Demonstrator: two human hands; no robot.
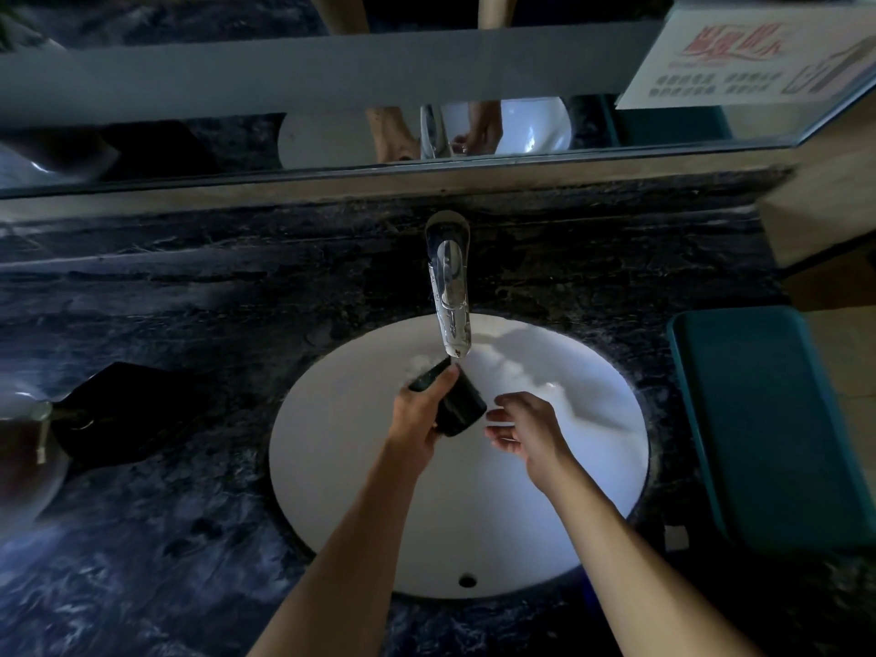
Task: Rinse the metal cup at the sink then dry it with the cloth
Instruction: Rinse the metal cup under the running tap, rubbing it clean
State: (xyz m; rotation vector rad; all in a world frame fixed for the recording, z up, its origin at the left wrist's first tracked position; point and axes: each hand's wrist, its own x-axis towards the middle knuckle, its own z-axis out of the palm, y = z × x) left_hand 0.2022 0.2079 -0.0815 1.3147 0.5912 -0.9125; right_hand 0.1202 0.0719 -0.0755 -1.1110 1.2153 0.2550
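At frame centre I see my left hand (419, 417) clamped on the cup (457, 405), tilted just under the tap (449, 296) over the sink (369, 490). My right hand (526, 431) hangs beside it, fingers apart. The cloth (123, 410) lies on the bench (166, 538), left.

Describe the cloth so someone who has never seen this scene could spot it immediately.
Start at the white sink basin set in the dark marbled counter. Look to its left along the counter: the cloth is a dark, crumpled, angular shape lying flat. Unlike the teal bin to the right of the basin, it is near black and untouched by either hand.
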